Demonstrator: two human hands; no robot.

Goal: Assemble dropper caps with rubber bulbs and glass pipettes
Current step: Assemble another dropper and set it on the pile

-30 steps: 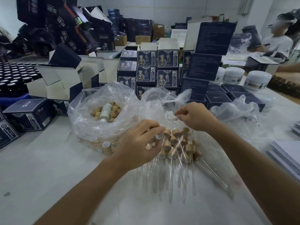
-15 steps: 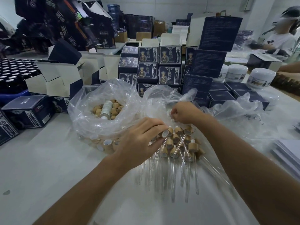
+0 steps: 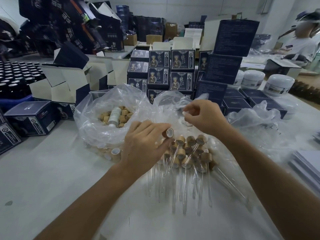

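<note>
My left hand point(image 3: 145, 146) pinches one tan wooden dropper cap point(image 3: 169, 132) between thumb and fingertips, its open end facing me. Up and to its right, my right hand point(image 3: 206, 116) holds a small white rubber bulb point(image 3: 184, 113) at its fingertips, above a heap of white bulbs point(image 3: 186, 122) in clear plastic. Below both hands lies a pile of assembled droppers point(image 3: 188, 149), with several glass pipettes point(image 3: 183, 191) pointing toward me. A clear bag of loose wooden caps point(image 3: 119, 115) sits to the left.
Stacks of dark blue printed boxes point(image 3: 181, 70) stand just behind the bags. Open white cartons point(image 3: 69, 80) and a tray of dark bottles point(image 3: 15, 73) are at the left, white jars point(image 3: 278, 84) at the right. Another person point(image 3: 303, 44) works at the far right.
My left hand has lifted a single cap out of the pile. My right hand has risen from the bulb heap with a white bulb pinched in its fingers.
</note>
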